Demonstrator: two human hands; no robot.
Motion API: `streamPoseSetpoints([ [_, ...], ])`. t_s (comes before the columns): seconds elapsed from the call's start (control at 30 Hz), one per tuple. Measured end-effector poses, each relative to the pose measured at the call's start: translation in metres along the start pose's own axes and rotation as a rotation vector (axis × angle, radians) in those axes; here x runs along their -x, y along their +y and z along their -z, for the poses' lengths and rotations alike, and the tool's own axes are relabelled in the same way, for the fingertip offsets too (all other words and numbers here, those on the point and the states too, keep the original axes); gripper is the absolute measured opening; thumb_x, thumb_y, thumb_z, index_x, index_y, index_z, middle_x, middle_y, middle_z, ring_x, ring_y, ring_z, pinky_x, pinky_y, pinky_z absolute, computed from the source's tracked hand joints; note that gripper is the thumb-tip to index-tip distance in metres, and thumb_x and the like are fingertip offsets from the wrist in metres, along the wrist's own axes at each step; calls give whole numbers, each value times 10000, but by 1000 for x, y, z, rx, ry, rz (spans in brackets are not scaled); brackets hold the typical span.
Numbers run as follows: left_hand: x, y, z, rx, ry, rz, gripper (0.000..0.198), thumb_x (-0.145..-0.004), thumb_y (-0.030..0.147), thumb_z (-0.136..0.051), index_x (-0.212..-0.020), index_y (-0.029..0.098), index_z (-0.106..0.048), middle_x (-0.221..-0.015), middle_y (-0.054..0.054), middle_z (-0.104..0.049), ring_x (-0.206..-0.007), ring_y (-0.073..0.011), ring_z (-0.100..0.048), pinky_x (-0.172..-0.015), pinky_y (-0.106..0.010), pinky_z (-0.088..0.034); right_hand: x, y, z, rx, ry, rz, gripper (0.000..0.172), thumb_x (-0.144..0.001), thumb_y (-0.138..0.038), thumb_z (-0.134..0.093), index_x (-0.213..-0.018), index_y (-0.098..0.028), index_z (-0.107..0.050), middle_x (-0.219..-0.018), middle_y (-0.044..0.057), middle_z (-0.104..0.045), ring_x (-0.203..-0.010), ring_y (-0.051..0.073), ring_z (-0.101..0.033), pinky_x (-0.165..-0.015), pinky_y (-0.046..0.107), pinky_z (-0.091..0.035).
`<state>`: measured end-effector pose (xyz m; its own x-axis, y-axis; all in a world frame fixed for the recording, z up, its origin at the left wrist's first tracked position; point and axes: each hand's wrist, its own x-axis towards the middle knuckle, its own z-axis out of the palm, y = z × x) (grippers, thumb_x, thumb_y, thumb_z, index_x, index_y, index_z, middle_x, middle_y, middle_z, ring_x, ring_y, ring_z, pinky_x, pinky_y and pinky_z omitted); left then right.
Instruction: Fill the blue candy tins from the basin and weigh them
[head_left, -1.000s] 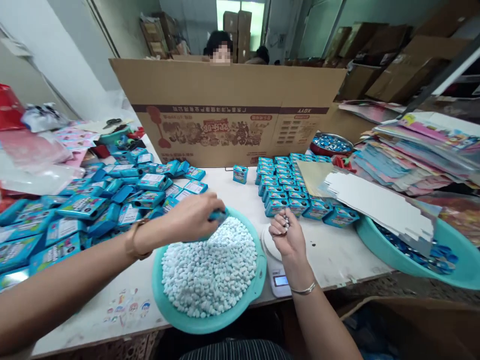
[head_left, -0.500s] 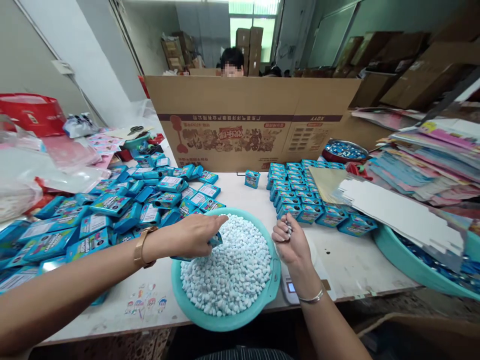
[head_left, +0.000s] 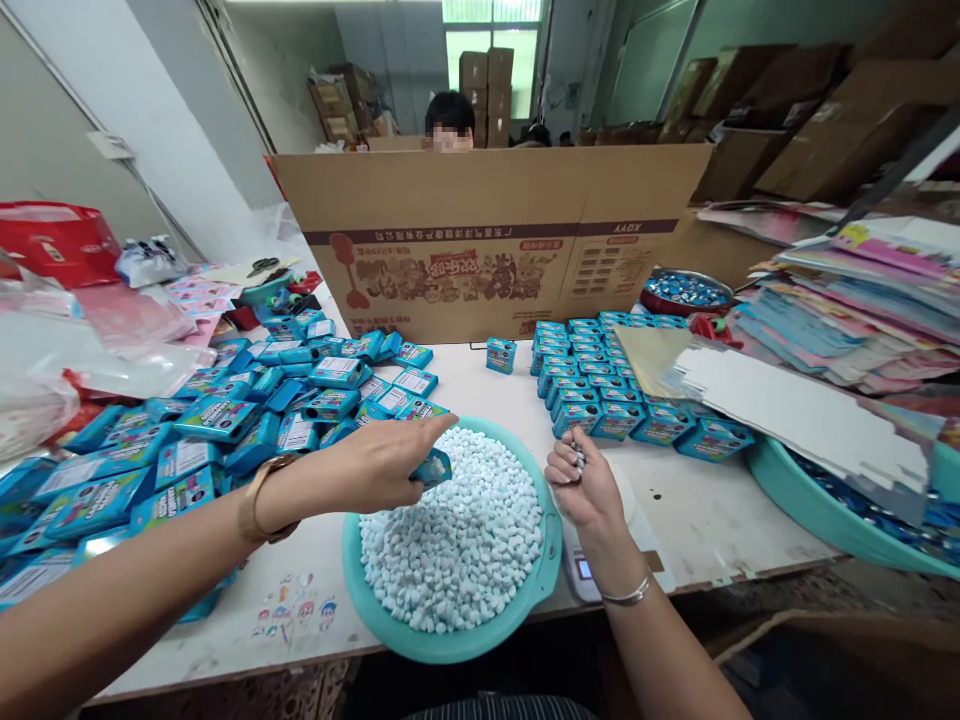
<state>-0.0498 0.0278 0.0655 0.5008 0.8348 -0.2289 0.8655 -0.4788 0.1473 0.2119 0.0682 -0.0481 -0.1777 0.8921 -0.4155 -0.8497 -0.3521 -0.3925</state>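
My left hand (head_left: 379,466) grips a small blue box (head_left: 433,466) with its mouth over the teal basin (head_left: 450,645), which is heaped with small white-blue candies (head_left: 454,535). To the right of the basin my right hand (head_left: 581,482) is curled around a few small candies, above a white scale (head_left: 581,570). A heap of loose blue boxes (head_left: 225,420) lies to the left. Neat rows of standing blue boxes (head_left: 600,385) are at the right.
A large cardboard panel (head_left: 487,240) stands across the back, with another person's head behind it. One blue box (head_left: 501,354) stands alone. White card sheets (head_left: 795,410) overlie a second teal basin (head_left: 840,510). A metal bowl (head_left: 686,290) and paper stacks (head_left: 847,300) sit at right.
My left hand has lifted the small blue box slightly out of the candies and tipped it. My right hand stays curled beside the basin. The camera view shifted a little.
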Motion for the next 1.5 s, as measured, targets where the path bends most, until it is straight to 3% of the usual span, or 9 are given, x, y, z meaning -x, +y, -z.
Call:
streamPoseSetpoints([
  [0.17,-13,-8,9,142,181,30,711,-822,319,-601,-1486,226,-365,-1318,-107,-626,-1144,-280,-622,-926,-359,-494,-3,-6,4,-20,-21,18,293,-856,-276,-713,-725,-192,-464,-492,-132,-369,-325,9,-298,-325,130,-240],
  [0.33,-86,-28,8,221,506,43,433,-872,339,-594,-1286,217,-550,-1242,-89,-626,-1142,-252,-603,-972,-364,-487,-12,-7,15,-23,-62,-11,388,-762,-274,-805,-703,-200,-429,-487,-140,-356,-331,5,-302,-331,142,-233],
  [0.63,-253,-66,-44,56,403,143,269,-853,203,-683,-1112,146,-637,-1140,-102,-662,-1119,-272,-604,-1000,-448,-475,-25,-17,54,-32,-78,36,468,-641,-311,-914,-756,-197,-475,-516,-144,-372,-350,-2,-312,-363,140,-230],
  [0.77,-291,-72,-65,10,389,112,282,-920,345,-654,-1125,153,-629,-1201,-90,-621,-1153,-262,-577,-1017,-508,-466,-25,-26,62,-73,-26,72,468,-631,-312,-920,-755,-192,-485,-518,-141,-384,-346,-3,-321,-359,137,-241],
  [0.9,-303,-73,-63,35,477,108,444,-901,253,-643,-1317,159,-520,-1340,-129,-542,-1252,-286,-505,-1049,-472,-432,-23,-28,53,-73,7,101,448,-638,-280,-909,-755,-191,-486,-510,-141,-381,-343,2,-331,-351,134,-265],
  [1.07,-265,-99,-23,112,622,213,687,-873,237,-620,-1479,143,-312,-1480,-191,-402,-1391,-317,-349,-1138,-448,-325,-16,-26,28,23,28,54,419,-639,-253,-887,-750,-194,-487,-508,-135,-391,-346,9,-326,-338,131,-291],
  [1.23,-150,-167,10,164,584,387,679,-887,342,-608,-1451,77,-341,-1422,-205,-478,-1305,-300,-477,-1082,-392,-397,-14,-7,0,262,-48,18,413,-633,-307,-881,-735,-192,-498,-516,-128,-362,-370,8,-279,-351,124,-277],
  [1.4,-9,-186,-18,180,355,415,599,-799,344,-691,-1333,131,-523,-1166,-115,-684,-1066,-271,-653,-929,-343,-500,-22,33,-11,888,-159,249,351,-700,-496,-787,-764,-203,-605,-622,-50,-502,-477,65,-389,-441,196,-357],
  [1.5,38,-172,-57,168,294,447,526,-796,302,-688,-1288,163,-567,-1251,-134,-663,-1162,-307,-624,-953,-360,-491,-26,54,-12,1425,-342,488,295,-785,-513,-677,-836,-223,-680,-834,39,-658,-782,191,-610,-755,339,-513],
])
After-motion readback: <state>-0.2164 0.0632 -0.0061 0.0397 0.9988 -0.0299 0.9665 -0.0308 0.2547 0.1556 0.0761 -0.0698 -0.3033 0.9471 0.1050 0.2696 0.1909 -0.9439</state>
